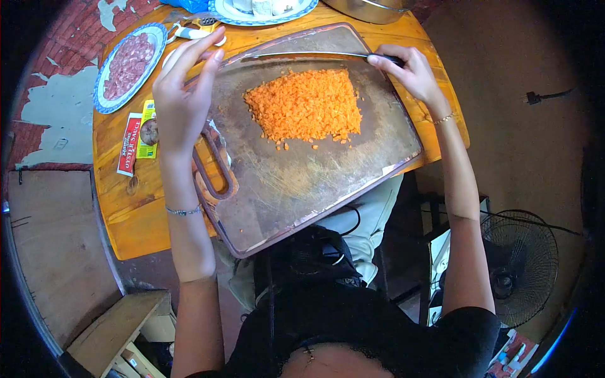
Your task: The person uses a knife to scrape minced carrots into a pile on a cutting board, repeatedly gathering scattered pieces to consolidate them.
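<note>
Finely diced carrot (305, 106) lies in a roughly rectangular heap on a worn, brown-edged cutting board (315, 173). My right hand (408, 70) is closed round the black handle of a knife (302, 53). The blade lies level across the far part of the board, beyond the carrot, with its tip toward the left. Over the board's left side, near its slotted handle, my left hand (184, 94) is raised with fingers stretched out and nothing in it. Its fingertips are close to the knife tip but look apart from it.
Left on the wooden table (135, 223) are a plate (162, 39) of chopped raw meat (129, 66), an oyster sauce sachet (128, 148) and a yellow packet (147, 132). Beyond the board sit white-handled tools (189, 31), a plate (252, 20) with white chunks and a metal bowl (372, 11). A fan (520, 271) stands right.
</note>
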`<state>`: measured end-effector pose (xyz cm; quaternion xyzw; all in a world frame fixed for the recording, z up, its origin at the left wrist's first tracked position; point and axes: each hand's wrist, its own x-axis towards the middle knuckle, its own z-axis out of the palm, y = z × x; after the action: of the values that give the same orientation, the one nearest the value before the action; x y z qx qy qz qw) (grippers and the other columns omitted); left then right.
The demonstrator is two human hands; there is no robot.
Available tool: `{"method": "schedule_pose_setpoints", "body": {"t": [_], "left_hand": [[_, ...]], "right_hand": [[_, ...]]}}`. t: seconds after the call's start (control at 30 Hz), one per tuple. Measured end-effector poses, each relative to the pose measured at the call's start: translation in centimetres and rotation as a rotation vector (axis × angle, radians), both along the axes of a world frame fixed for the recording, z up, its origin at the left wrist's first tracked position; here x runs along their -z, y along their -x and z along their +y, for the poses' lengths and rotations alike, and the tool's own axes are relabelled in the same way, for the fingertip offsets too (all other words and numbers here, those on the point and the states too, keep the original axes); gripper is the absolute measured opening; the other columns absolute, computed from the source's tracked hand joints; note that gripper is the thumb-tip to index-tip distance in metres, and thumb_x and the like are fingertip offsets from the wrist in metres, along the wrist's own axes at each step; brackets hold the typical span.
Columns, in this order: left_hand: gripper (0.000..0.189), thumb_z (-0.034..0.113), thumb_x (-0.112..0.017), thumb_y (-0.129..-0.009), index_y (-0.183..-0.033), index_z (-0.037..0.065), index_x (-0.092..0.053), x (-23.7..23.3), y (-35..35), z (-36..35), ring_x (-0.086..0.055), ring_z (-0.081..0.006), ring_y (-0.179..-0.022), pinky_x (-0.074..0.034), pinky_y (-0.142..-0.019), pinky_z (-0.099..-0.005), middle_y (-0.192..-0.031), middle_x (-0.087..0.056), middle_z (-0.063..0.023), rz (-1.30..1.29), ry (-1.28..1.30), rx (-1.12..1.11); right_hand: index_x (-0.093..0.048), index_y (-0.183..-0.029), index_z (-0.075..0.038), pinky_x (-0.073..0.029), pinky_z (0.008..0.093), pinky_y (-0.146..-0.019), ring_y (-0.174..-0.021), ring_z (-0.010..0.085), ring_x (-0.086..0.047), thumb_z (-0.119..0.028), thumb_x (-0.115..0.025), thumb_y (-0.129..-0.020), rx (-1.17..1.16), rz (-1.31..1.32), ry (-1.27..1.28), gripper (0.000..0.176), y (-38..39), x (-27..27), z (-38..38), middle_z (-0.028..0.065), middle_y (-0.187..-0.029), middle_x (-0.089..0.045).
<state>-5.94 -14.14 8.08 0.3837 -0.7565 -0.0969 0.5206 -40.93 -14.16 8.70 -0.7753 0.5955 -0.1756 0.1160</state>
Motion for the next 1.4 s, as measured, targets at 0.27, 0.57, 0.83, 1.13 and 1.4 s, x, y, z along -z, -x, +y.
{"method": "schedule_pose_setpoints", "body": {"t": [0.27, 0.57, 0.83, 1.13, 1.4], "left_hand": [[0.026, 0.016, -0.049, -0.095, -0.109, 0.002, -0.066, 0.2, 0.1, 0.3, -0.058, -0.0207, -0.085, -0.044, -0.078, -0.0307, -0.097, -0.066, -0.0107, -0.080, 0.058, 0.050], [0.040, 0.023, -0.034, -0.099, -0.111, 0.001, -0.065, 0.9, -0.1, -0.1, -0.059, -0.0198, -0.079, -0.046, -0.077, -0.0320, -0.099, -0.065, -0.0113, 0.017, -0.037, 0.051], [0.046, 0.028, -0.031, -0.100, -0.110, 0.000, -0.066, 0.9, -0.7, -0.1, -0.058, -0.0156, -0.079, -0.044, -0.077, -0.0298, -0.096, -0.067, -0.0107, 0.151, -0.019, 0.031], [0.056, 0.031, -0.018, -0.102, -0.118, 0.000, -0.062, 0.5, -0.5, 0.5, -0.058, -0.0126, -0.082, -0.043, -0.081, -0.0273, -0.095, -0.068, -0.0095, 0.172, -0.093, -0.050], [0.058, 0.033, -0.018, -0.102, -0.120, -0.004, -0.058, 0.9, -1.2, -0.6, -0.061, -0.0129, -0.079, -0.046, -0.079, -0.0263, -0.096, -0.068, -0.0137, 0.192, -0.140, 0.013]], "right_hand": [[-0.072, -0.099, -0.014, -0.045, 0.0371, -0.061, -0.060, 0.0283, -0.058, -0.064, -0.053, -0.080, -0.151, 0.150, 0.126, 0.056, -4.1, 0.4, -4.1, 0.0134, -0.061, -0.058], [-0.070, -0.077, -0.010, -0.047, 0.0393, -0.056, -0.056, 0.0318, -0.059, -0.071, -0.048, -0.078, -0.109, 0.321, 0.253, 0.065, -1.9, 1.6, -2.5, 0.0152, -0.056, -0.058], [-0.073, -0.081, -0.009, -0.047, 0.0354, -0.056, -0.056, 0.0278, -0.062, -0.067, -0.051, -0.080, 0.147, 0.103, 0.222, 0.063, -3.7, -3.8, 5.1, 0.0115, -0.051, -0.056], [-0.075, -0.090, -0.015, -0.049, 0.0354, -0.058, -0.058, 0.0276, -0.063, -0.065, -0.056, -0.078, 0.105, 0.102, -0.088, 0.054, -4.1, -1.7, 12.9, 0.0095, -0.056, -0.060], [-0.075, -0.083, -0.011, -0.052, 0.0388, -0.064, -0.061, 0.0304, -0.064, -0.072, -0.052, -0.075, 0.119, 0.246, 0.081, 0.065, -3.1, 0.3, 9.5, 0.0124, -0.056, -0.060]]}}
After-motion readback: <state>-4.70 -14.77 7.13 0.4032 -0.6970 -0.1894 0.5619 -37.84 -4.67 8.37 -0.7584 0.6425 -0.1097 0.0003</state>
